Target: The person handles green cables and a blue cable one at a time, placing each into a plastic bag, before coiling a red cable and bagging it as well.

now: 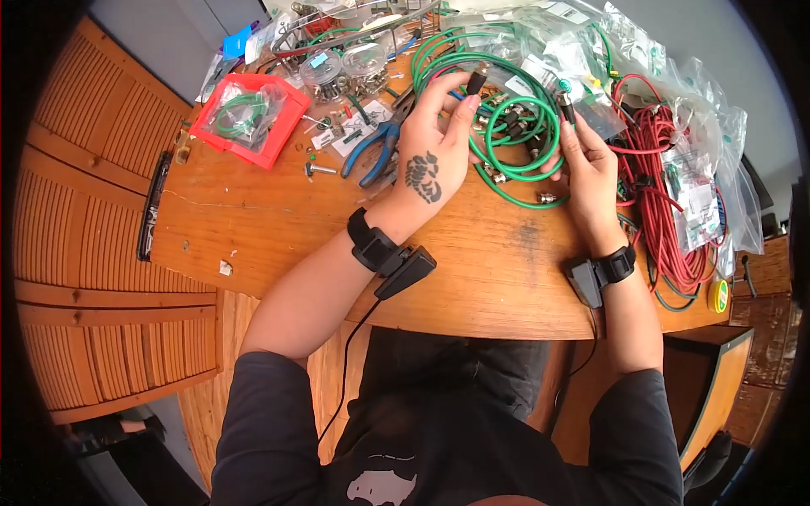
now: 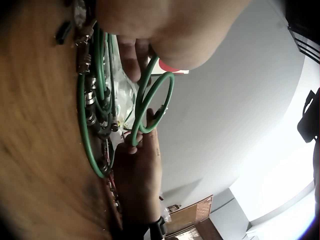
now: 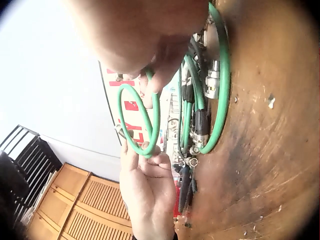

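Note:
A coiled green cable (image 2: pixel 172 90) with dark-sleeved connectors hangs between both hands over the table. My left hand (image 1: pixel 434 156) holds one side of it, its thumb and index finger beside a black-sleeved connector (image 1: pixel 477 81). On the other side my right hand (image 1: pixel 593 179) pinches the cable, its thumb just below another connector (image 1: pixel 566 108). The right wrist view shows the raised loop (image 3: pixel 121 107) with fingers at both sides. Beneath the hands lie more green cables with metal connectors (image 3: pixel 213 82), partly hidden by them.
Blue-handled pliers (image 1: pixel 377 154) lie left of the left hand, near a red tray (image 1: pixel 272 150) and clear tubs (image 1: pixel 324 76) of small parts. A bundle of red cable (image 1: pixel 658 185) and clear plastic bags (image 1: pixel 738 160) lie at the right. Larger green coils (image 1: pixel 422 57) lie behind the hands.

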